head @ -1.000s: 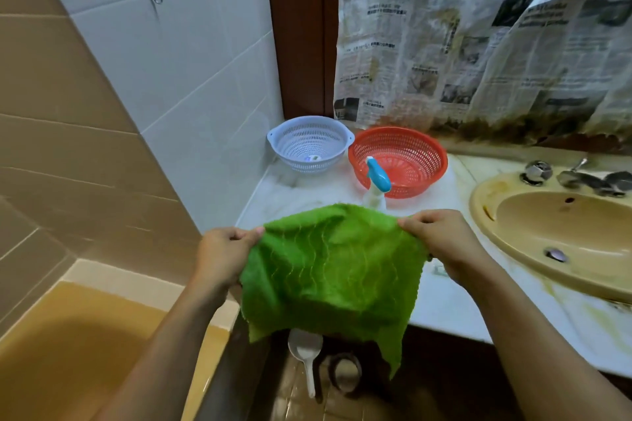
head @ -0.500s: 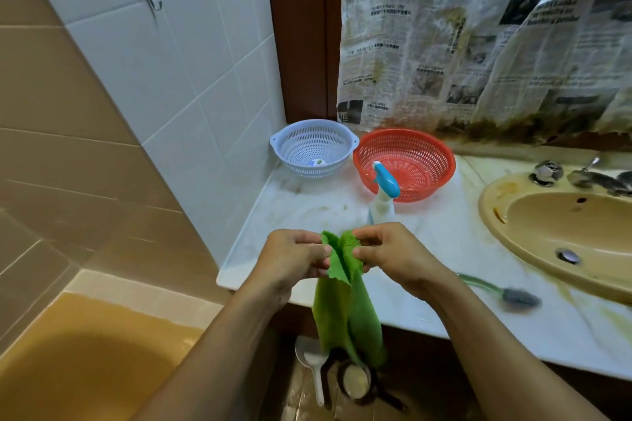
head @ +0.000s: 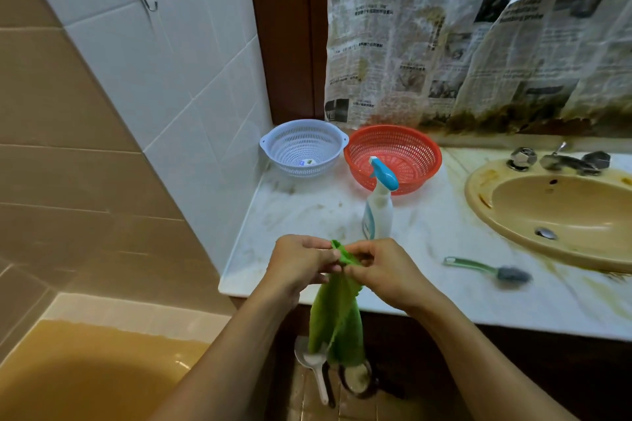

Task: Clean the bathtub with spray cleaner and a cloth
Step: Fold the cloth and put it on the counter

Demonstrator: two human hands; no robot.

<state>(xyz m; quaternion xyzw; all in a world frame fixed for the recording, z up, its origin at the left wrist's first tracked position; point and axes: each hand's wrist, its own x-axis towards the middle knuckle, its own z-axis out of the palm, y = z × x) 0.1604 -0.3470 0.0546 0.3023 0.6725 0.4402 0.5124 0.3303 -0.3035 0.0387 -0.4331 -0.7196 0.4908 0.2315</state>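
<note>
A green cloth (head: 337, 321) hangs folded in front of the counter edge. My left hand (head: 301, 263) and my right hand (head: 383, 272) pinch its top corners together, almost touching each other. Just behind my hands, a white spray bottle (head: 378, 212) with a blue trigger head stands upright on the marble counter (head: 301, 215). The tan bathtub (head: 85, 376) lies at the lower left, below the counter's left end.
A pale blue colander (head: 302, 147) and a red colander (head: 393, 157) sit at the counter's back. A green-handled brush (head: 489, 272) lies to the right of my hands. A tan sink (head: 561, 215) with taps fills the right. A scoop (head: 316, 372) lies on the floor below.
My hands came together from wide apart, folding the spread cloth in half so it now hangs narrow. The view moved slightly closer to the counter.
</note>
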